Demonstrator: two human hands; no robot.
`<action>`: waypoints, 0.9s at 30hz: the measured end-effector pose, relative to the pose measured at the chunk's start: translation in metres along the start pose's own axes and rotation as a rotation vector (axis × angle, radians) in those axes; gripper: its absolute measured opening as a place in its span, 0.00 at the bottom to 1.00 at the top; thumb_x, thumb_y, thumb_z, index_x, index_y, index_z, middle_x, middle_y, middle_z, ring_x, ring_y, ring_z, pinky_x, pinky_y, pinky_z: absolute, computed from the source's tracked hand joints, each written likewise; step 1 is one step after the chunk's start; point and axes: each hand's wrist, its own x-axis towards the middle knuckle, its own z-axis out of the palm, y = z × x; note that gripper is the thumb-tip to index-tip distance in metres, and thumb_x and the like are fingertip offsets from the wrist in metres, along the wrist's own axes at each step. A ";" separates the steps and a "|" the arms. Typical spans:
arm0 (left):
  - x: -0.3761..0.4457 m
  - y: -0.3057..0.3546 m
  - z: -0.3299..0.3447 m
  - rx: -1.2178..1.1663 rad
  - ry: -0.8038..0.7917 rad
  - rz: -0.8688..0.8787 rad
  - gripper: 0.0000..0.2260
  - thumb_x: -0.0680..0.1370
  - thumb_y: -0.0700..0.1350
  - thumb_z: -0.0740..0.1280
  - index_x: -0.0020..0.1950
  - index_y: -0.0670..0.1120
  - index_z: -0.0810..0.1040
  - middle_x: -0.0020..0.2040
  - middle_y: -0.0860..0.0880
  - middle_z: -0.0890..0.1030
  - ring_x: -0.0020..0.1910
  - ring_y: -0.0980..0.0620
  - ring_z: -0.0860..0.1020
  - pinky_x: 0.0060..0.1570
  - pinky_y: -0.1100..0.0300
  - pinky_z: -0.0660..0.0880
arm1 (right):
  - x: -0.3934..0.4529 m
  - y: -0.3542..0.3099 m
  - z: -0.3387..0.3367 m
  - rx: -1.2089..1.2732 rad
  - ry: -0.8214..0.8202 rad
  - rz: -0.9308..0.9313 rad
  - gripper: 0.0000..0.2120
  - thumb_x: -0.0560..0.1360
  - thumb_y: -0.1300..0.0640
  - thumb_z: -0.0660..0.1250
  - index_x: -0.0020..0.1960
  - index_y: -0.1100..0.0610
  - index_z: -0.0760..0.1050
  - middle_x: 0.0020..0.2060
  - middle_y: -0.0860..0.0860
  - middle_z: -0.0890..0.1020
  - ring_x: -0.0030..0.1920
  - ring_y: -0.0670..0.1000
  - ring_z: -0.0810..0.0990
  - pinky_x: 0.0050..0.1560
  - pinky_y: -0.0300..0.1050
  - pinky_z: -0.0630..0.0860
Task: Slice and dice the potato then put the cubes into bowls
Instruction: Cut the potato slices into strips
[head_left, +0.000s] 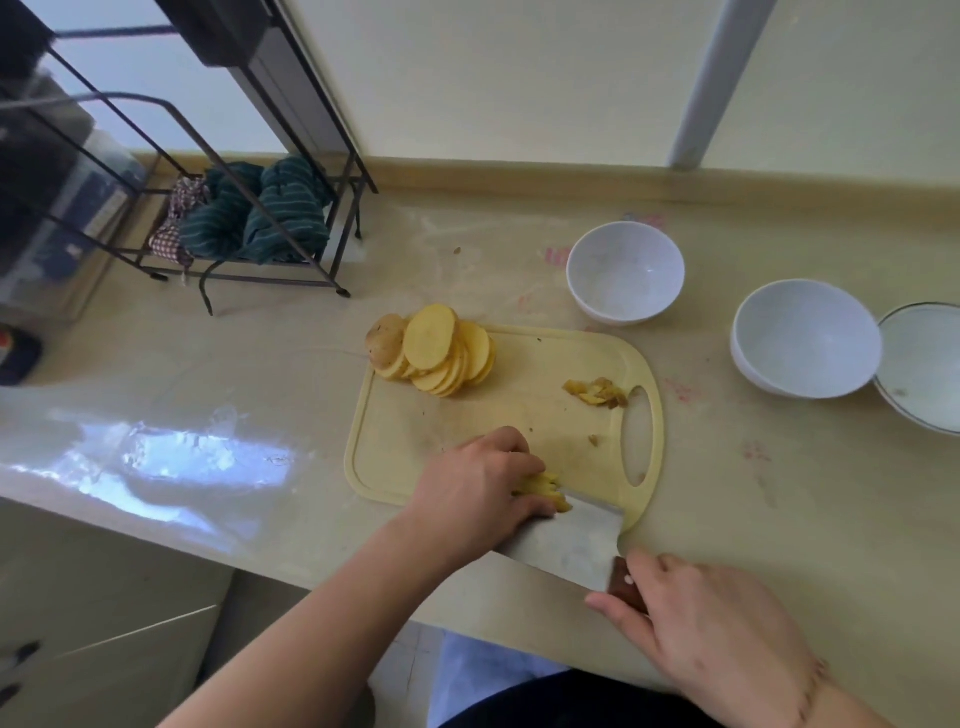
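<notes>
Rack (218, 171) with striped cloth (260, 218) sits far left of the grip, off task. Slices (436, 351), fanned in a leaning pile, lie on the board (395, 415) at its far left corner, well beyond the left hand (478, 483). Left hand curls down over a small batch of strips (543, 486) at the board's near edge, fingers holding them in place. Cleaver (566, 535) blade stands just right of those fingers, touching the strips, long axis running from the strips back toward the right hand (701, 618). Right hand wraps the handle (626, 587), closed on it. Scraps (597, 392) lie beyond the blade near the board's handle hole. Three bowls (626, 273) (805, 338) (924, 366) stand right of the board, no cubes in them; right hand is nearer. Judgement: dicing step, early; next cut goes crosswise into the strips, leftward toward the fingertips.
</notes>
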 end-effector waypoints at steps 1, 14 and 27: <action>0.002 -0.001 0.001 -0.017 0.001 0.004 0.20 0.80 0.61 0.67 0.68 0.53 0.80 0.63 0.54 0.76 0.59 0.50 0.77 0.54 0.57 0.74 | 0.000 0.001 0.000 -0.002 0.012 -0.004 0.34 0.79 0.32 0.41 0.30 0.51 0.70 0.17 0.52 0.70 0.13 0.49 0.68 0.20 0.39 0.51; 0.021 -0.033 0.009 0.125 0.065 0.359 0.15 0.71 0.53 0.79 0.52 0.46 0.85 0.49 0.47 0.81 0.39 0.46 0.79 0.30 0.56 0.78 | -0.043 0.044 -0.008 0.007 0.007 -0.045 0.34 0.76 0.28 0.43 0.30 0.49 0.74 0.22 0.47 0.77 0.19 0.49 0.76 0.16 0.43 0.68; 0.028 -0.041 0.009 -0.040 0.143 0.319 0.07 0.77 0.48 0.75 0.52 0.46 0.86 0.49 0.48 0.82 0.44 0.45 0.81 0.37 0.56 0.76 | -0.066 0.092 -0.015 0.384 -0.112 0.357 0.32 0.68 0.21 0.51 0.31 0.48 0.72 0.25 0.40 0.76 0.25 0.39 0.75 0.32 0.31 0.72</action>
